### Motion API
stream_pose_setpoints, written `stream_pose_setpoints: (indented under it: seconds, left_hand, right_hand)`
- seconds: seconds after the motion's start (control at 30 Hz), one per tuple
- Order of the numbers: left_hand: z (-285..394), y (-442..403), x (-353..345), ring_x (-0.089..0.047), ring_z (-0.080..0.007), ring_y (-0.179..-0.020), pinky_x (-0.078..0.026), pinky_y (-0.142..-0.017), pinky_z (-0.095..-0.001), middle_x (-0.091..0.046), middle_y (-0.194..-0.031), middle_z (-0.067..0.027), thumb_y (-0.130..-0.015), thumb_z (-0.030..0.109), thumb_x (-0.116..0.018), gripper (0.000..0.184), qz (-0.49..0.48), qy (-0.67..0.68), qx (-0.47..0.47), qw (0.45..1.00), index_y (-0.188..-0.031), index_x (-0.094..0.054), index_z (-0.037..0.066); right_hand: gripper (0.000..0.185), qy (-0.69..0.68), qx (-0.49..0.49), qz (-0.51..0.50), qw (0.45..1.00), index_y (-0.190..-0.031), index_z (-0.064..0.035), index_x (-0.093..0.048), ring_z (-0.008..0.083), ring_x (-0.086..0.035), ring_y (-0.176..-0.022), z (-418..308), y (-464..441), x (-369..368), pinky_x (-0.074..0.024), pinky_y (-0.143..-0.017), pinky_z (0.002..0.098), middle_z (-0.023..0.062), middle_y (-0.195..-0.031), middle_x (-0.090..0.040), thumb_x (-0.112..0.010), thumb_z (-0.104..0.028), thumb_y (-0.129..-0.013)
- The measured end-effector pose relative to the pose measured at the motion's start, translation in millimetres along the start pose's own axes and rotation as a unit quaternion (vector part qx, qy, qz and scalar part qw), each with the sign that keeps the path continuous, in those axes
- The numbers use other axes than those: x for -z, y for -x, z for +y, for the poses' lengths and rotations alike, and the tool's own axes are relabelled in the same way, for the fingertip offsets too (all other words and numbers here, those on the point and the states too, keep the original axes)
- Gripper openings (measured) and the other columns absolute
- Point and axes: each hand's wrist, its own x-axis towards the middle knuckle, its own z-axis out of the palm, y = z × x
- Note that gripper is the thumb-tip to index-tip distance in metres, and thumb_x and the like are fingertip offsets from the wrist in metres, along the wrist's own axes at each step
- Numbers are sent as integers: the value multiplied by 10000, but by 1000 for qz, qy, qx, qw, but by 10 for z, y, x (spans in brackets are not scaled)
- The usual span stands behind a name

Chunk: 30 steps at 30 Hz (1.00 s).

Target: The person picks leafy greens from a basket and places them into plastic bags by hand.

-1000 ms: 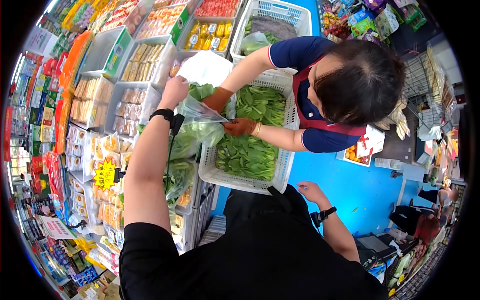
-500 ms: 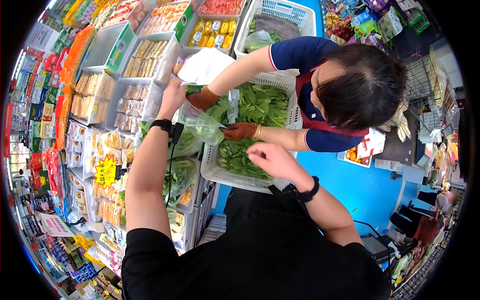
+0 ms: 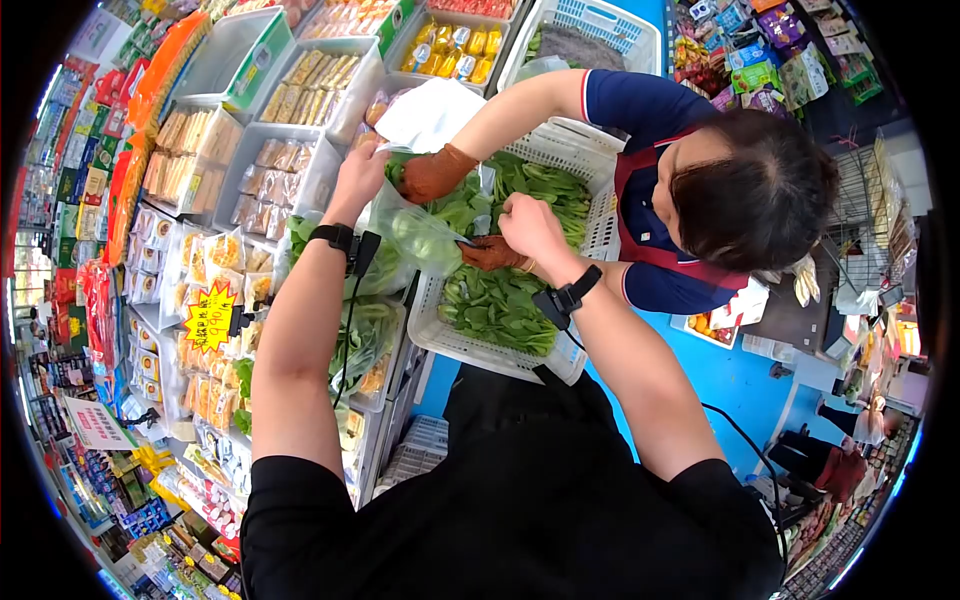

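Note:
My left hand (image 3: pixel 362 176) is closed on the upper left edge of a clear plastic bag (image 3: pixel 405 228) with leafy greens inside. The co-worker's gloved hand (image 3: pixel 436 174) reaches to the greens at the bag's mouth, and the other gloved hand (image 3: pixel 492 253) grips the bag's right side. My right hand (image 3: pixel 532 226) hovers above that second glove, its fingers bent together; whether they hold anything is too small to tell. Beneath these hands stands a white basket (image 3: pixel 478 352), in which bunches of leafy greens (image 3: pixel 500 310) lie.
A co-worker (image 3: pixel 690 210) leans in from the right. Trays of packaged food (image 3: pixel 285 185) line the left side. Beyond the bag lies a white sheet (image 3: pixel 430 112). Another white basket (image 3: pixel 640 45) stands at the back. A yellow price sign (image 3: pixel 210 317) rises at the left.
My right hand has moved from the lower right, up over the basket to beside the co-worker's glove. My left hand stays at the bag's edge. The view has shifted slightly.

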Motion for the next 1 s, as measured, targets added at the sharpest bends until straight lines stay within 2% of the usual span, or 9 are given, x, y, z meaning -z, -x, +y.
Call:
stream_pose_setpoints:
  seconds: [0.17,0.37,0.43,0.57,0.63,0.77,0.83,0.9,1.0]
  left_hand:
    - [19,31,60,-693,-471,-1118,-527,-955,-500,-746,-1129,-291,-1030,313,-646,373,-8,13,3,1000,-1201,-718,-11]
    - [-79,-22,-9,-694,-458,-1124,-526,-957,-491,-742,-1135,-291,-1024,318,-655,381,-25,-16,13,999,-1192,-713,-20]
    - [-68,-35,-16,-695,-455,-1121,-524,-957,-489,-741,-1135,-290,-1020,318,-662,384,-32,-21,26,999,-1188,-710,-23]
    - [6,-30,-12,-701,-440,-1094,-522,-950,-483,-745,-1107,-283,-1011,323,-674,399,-35,25,41,998,-1190,-710,-32]
    - [15,-17,2,-702,-435,-1086,-522,-946,-479,-747,-1093,-281,-1012,324,-670,402,-30,14,31,999,-1194,-712,-32]
    - [-13,1,10,-717,-376,-1025,-526,-915,-443,-760,-1040,-244,-1018,305,-654,364,-5,36,11,999,-1159,-742,-19]
    - [35,52,44,-719,-352,-991,-527,-898,-430,-762,-1014,-228,-1019,297,-650,351,1,48,6,999,-1142,-750,-17]
    - [33,81,80,-709,-295,-929,-523,-862,-411,-758,-958,-192,-1019,290,-655,338,-21,57,65,996,-1106,-755,-21]
    - [-8,80,74,-695,-267,-901,-519,-840,-402,-747,-918,-174,-1019,294,-654,343,-9,56,67,996,-1093,-752,-26]
  right_hand:
    - [318,30,-13,-29,999,-1169,29,-749,486,-727,-1107,69,-133,-66,-585,-968,542,305,-1155,-760,-661,-199,-967]
    - [398,-2,-4,-54,999,-1157,74,-728,494,-721,-1127,71,-287,-192,-582,-979,529,345,-1150,-745,-740,-240,-912]
    - [578,-13,-33,-123,992,-1283,110,-674,468,-708,-1212,47,-368,-172,-563,-1041,480,345,-1261,-727,-790,-271,-864]
    - [585,-15,-49,-138,989,-1255,105,-683,474,-711,-1197,-87,-358,-75,-567,-1032,470,339,-1266,-729,-807,-282,-836]
    - [667,6,-26,-189,982,-1326,116,-656,459,-721,-1185,-151,-337,-23,-570,-1027,457,325,-1271,-736,-819,-294,-827]
    - [747,-35,-43,-161,985,-1397,111,-620,431,-732,-1155,128,-527,-466,-591,-977,457,324,-1263,-733,-866,-271,-804]
    - [819,-129,-43,-170,976,-1466,111,-562,393,-721,-1205,158,-534,-469,-576,-1008,430,298,-1337,-718,-878,-256,-805]
    - [827,-167,-59,-171,969,-1468,125,-553,382,-717,-1218,164,-515,-463,-570,-1015,422,293,-1352,-713,-883,-244,-805]
    - [863,-199,-77,-191,958,-1524,127,-501,339,-694,-1242,162,-515,-362,-561,-1021,408,277,-1407,-676,-873,-202,-819]
